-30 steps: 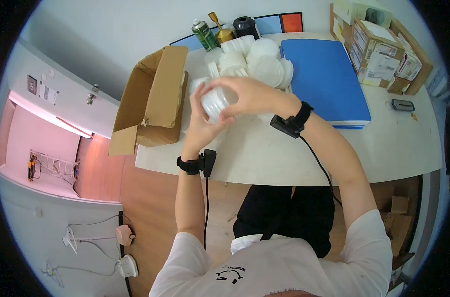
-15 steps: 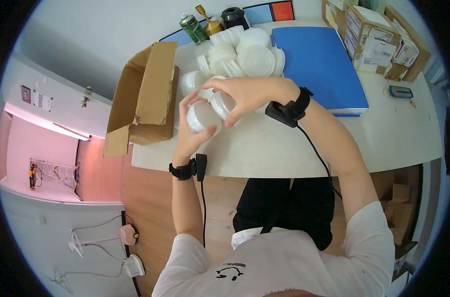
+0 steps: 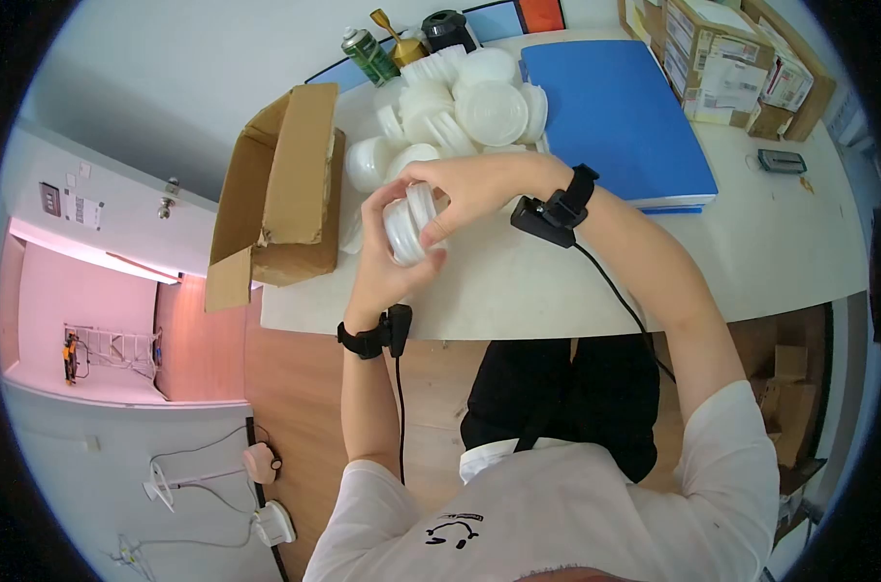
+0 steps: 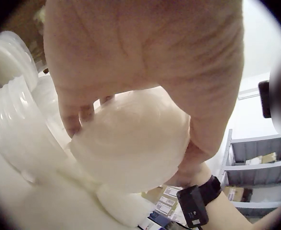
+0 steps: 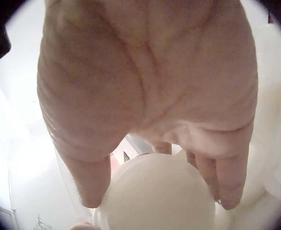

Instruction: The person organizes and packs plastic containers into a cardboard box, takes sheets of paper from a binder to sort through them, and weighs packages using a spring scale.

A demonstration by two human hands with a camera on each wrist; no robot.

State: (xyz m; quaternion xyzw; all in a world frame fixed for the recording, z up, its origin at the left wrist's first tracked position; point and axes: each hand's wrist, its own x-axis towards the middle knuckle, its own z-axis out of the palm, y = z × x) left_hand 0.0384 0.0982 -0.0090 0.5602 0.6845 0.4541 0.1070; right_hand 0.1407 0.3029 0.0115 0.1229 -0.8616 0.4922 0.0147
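Above the front left of the table, my left hand (image 3: 377, 267) grips a short stack of round white plastic lids (image 3: 399, 236), thumb on one side and fingers on the other. My right hand (image 3: 479, 184) reaches across from the right and holds lids (image 3: 423, 206) against that stack, rims side by side. In the left wrist view a broad pale lid (image 4: 131, 148) fills the left hand's grasp. The right wrist view has a smooth round lid face (image 5: 155, 196) between thumb and fingers. Behind the hands lies a heap of similar lids (image 3: 491, 113).
An open cardboard box (image 3: 300, 170) stands left of the heap. A thick blue folder (image 3: 615, 116) lies to the right. Behind are a green spray can (image 3: 369, 56), a gold object (image 3: 407, 48) and a black object (image 3: 448, 31). Parcels (image 3: 721, 63) stand at the far right.
The lids in both hands, together a second ago, were spread apart half a second ago and are now side by side again. The head view has shifted slightly.
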